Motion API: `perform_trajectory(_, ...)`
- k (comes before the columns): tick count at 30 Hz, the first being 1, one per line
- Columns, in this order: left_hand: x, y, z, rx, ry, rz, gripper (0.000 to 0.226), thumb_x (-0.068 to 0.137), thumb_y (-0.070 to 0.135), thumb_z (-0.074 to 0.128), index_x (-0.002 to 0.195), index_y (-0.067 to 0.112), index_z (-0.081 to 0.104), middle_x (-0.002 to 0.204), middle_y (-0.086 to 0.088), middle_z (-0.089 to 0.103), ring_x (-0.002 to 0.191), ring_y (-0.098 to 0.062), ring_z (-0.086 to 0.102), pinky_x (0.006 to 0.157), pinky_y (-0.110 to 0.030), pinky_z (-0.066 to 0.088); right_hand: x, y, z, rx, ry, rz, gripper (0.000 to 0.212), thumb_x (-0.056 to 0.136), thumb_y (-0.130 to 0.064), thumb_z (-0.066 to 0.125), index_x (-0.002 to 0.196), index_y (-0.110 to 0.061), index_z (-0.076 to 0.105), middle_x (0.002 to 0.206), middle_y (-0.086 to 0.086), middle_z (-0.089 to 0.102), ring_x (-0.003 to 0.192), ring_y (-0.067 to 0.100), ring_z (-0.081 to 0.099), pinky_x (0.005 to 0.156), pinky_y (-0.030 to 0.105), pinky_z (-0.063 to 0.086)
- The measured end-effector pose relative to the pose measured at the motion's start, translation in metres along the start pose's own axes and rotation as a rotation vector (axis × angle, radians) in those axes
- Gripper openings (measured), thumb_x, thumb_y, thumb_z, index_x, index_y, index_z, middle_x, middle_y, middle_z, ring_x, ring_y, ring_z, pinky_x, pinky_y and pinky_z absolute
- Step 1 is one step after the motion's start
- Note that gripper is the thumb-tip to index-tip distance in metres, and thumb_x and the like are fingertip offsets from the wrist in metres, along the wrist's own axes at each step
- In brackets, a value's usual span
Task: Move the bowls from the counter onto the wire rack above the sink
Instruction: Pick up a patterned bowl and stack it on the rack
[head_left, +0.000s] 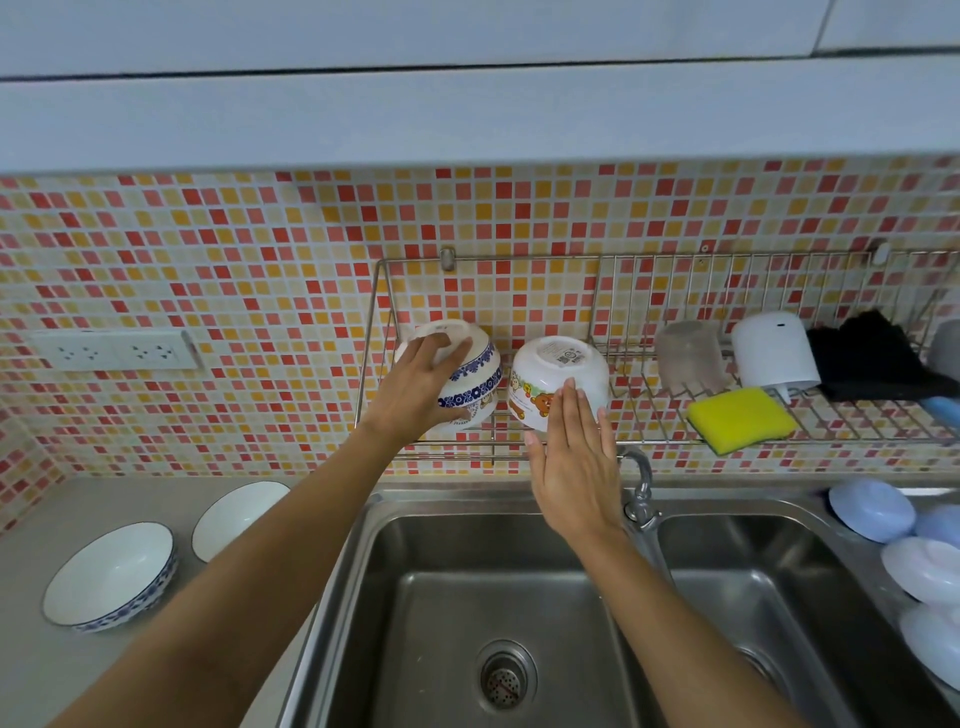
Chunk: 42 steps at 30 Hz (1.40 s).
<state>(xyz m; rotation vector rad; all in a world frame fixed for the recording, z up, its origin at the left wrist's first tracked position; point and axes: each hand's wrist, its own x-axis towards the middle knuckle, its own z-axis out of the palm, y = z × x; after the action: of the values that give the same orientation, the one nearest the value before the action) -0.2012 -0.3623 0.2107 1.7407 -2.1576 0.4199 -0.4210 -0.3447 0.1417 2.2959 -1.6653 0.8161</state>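
Observation:
On the left end of the wire rack (644, 441) a white bowl with blue flower bands (480, 376) lies upside down, and my left hand (421, 389) is clasped over its base and side. Right beside it sits an upturned white bowl with bear pictures (558, 371). My right hand (574, 457) is flat with fingers straight, its fingertips touching the near side of that bowl. On the counter at the left stand a blue-rimmed bowl (111, 577) and a second white bowl (236, 517), both upright.
Further right the rack holds a clear cup (688, 356), a white dispenser (774, 351), a yellow sponge (740, 418) and a black cloth (872, 361). A tap (641, 488) stands over the double sink (363, 571). Pale lids (872, 509) lie at the right. A wall socket (111, 351) is on the left.

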Motion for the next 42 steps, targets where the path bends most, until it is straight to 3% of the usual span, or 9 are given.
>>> perform_trajectory(7,0.0018,-0.0009,0.0009,0.063,0.006,0.072,0.093,0.061,0.042,0.086,0.139,0.011,0.045,0.131,-0.021,0.051,0.118,-0.041,0.049,0.097,-0.050,0.046,0.0009,0.0002,-0.0009,0.007,0.003,0.005,0.072,0.101,-0.052,0.009,0.149,-0.003,0.031,0.158,0.013,0.028,0.147,0.024,0.023,0.122,0.045,0.011)
perform_trajectory(15,-0.0013,-0.0002,0.0000,0.083,-0.008,0.127,0.090,0.065,0.045,0.082,0.139,0.012,0.044,0.133,-0.019,0.050,0.120,-0.038,0.048,0.098,-0.048,0.045,0.0010,0.0004,0.0013,-0.007,0.002,0.000,0.071,0.101,-0.052,0.008,0.150,-0.004,0.030,0.158,0.012,0.028,0.148,0.023,0.022,0.122,0.044,0.007)
perform_trajectory(29,-0.0008,-0.0029,0.0036,0.037,-0.136,0.022,0.102,0.065,0.049,0.081,0.147,0.018,0.030,0.143,-0.012,0.035,0.129,-0.032,0.034,0.108,-0.046,0.036,0.0006,0.0005,0.0016,-0.015,0.011,-0.003,0.068,0.102,-0.049,0.014,0.150,-0.003,0.029,0.158,0.013,0.027,0.148,0.023,0.022,0.122,0.043,0.006)
perform_trajectory(42,-0.0048,-0.0010,0.0075,-0.012,-0.160,-0.005,0.093,0.071,0.041,0.079,0.148,0.023,0.029,0.143,-0.009,0.034,0.132,-0.029,0.028,0.109,-0.043,0.035,-0.0006,0.0005,0.0019,-0.022,0.008,0.006,0.068,0.102,-0.048,0.015,0.149,-0.002,0.031,0.157,0.014,0.029,0.147,0.024,0.024,0.122,0.044,0.008)
